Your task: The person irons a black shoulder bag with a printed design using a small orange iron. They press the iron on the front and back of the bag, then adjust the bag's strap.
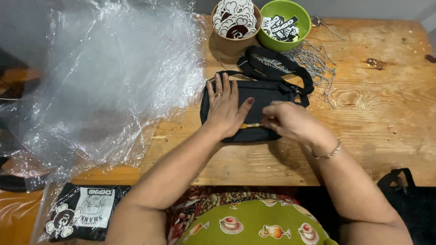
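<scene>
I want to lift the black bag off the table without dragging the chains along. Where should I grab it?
Probably by the black strap, looped loose above the black bag, coming from the far side. It stands proud of the table, though the chains lie close. The left hand pins the flat body; the right hand pinches its lower edge.

Wooden table [386,113]: black bag [263,95], bowls, chains.
</scene>
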